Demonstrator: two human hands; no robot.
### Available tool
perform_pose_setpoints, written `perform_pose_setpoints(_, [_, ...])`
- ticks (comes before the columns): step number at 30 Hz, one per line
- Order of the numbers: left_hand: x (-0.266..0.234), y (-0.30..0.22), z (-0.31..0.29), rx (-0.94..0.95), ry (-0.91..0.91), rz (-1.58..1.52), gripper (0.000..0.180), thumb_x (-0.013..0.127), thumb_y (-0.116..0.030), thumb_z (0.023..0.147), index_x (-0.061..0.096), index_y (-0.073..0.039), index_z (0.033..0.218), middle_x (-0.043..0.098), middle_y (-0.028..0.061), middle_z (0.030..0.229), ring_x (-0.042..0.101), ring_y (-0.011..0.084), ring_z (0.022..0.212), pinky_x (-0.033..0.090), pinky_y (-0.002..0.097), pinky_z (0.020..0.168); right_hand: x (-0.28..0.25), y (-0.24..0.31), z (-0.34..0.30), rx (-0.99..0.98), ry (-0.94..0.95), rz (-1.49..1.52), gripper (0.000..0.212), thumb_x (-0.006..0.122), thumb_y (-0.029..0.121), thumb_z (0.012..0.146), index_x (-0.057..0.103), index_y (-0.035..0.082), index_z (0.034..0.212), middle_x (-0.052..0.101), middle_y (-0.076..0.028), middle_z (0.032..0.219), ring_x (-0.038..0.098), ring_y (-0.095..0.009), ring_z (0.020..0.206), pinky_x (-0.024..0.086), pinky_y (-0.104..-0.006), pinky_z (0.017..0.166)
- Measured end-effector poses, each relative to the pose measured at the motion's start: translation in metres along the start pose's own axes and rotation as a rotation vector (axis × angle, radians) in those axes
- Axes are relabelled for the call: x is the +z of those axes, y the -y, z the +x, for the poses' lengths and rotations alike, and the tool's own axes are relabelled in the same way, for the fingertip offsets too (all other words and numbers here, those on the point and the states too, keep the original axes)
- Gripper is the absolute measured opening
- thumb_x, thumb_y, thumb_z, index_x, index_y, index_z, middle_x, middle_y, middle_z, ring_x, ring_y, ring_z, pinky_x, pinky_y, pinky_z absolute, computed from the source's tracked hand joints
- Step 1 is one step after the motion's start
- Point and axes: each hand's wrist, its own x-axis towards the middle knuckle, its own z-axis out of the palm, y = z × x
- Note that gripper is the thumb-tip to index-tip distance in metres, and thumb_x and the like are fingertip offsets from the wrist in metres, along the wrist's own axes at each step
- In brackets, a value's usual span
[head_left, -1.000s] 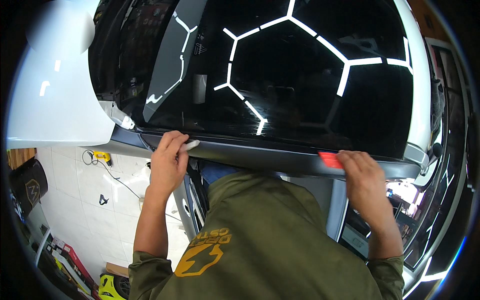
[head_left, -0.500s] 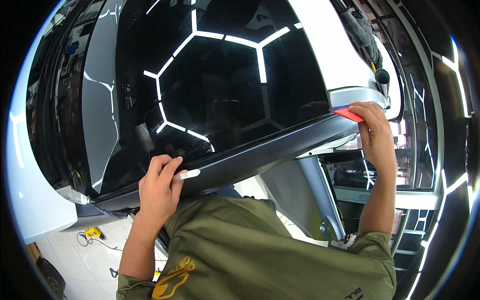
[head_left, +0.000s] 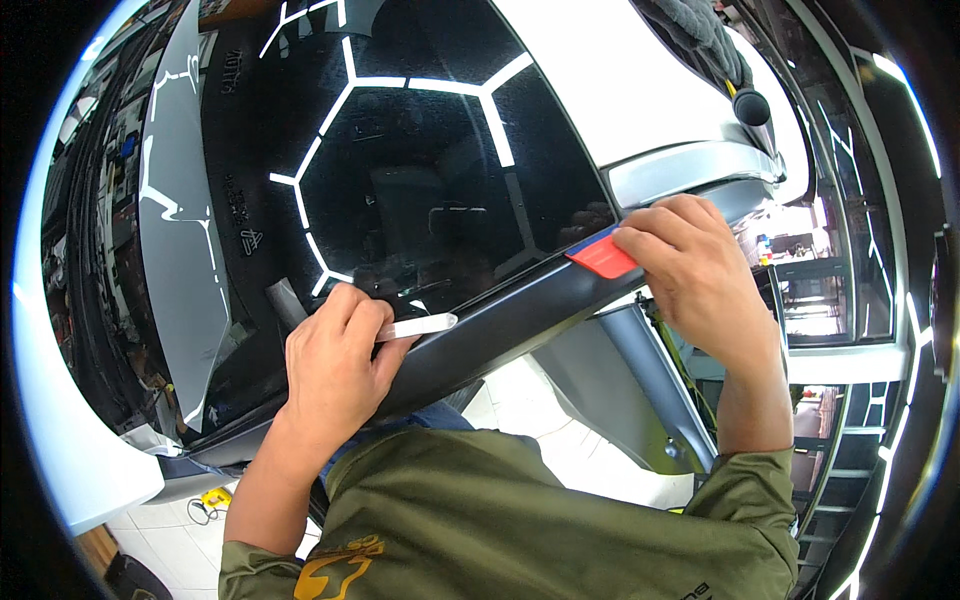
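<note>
My left hand (head_left: 340, 360) pinches a thin white flat tool (head_left: 420, 327) by one end. Its rounded free tip points right and lies over the black trim strip (head_left: 505, 315) along the dark glass. Farther right, my right hand (head_left: 690, 270) holds a red squeegee (head_left: 606, 258) with a blue edge. That blue edge meets the border between the trim and the dark car glass (head_left: 430, 150), just left of a silver-grey curved part (head_left: 690, 172). My right fingers cover one end of the squeegee.
Bright lamp lines reflect in the glass. White bodywork (head_left: 570, 80) adjoins its right side, with a grey cloth (head_left: 690, 35) beyond. An opened door panel (head_left: 590, 370) stands below the trim. A yellow tool with a cord (head_left: 215, 498) lies on the tiled floor at lower left.
My right hand has brought the red squeegee leftward along the trim, away from the silver-grey part. My left hand, still pinching the white tool, has shifted right in the picture; the view moved too.
</note>
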Motion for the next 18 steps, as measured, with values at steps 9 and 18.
perform_pose_setpoints(9, [0.011,-0.018,0.022,-0.021,0.002,-0.018,0.025,0.085,-0.012,0.077,0.063,-0.004,0.087,0.055,0.0083,0.082,0.060,0.0261,0.066,0.048,0.0381,0.058,-0.030,-0.040,-0.010,0.183,-0.190,0.126,0.025,0.062,-0.005,0.080,0.068,0.003,0.103,0.066,-0.012,0.103,0.061,-0.032,0.102,0.046,-0.0443,0.094])
perform_pose_setpoints(18, [-0.003,-0.013,0.016,-0.173,0.041,-0.257,0.010,0.075,-0.002,0.085,0.066,0.000,0.090,0.061,0.0106,0.084,0.061,0.0237,0.070,0.047,0.0326,0.062,-0.006,-0.024,0.006,0.005,0.060,0.010,0.020,0.064,-0.002,0.079,0.067,0.004,0.099,0.067,-0.009,0.102,0.062,-0.028,0.100,0.046,-0.0425,0.095])
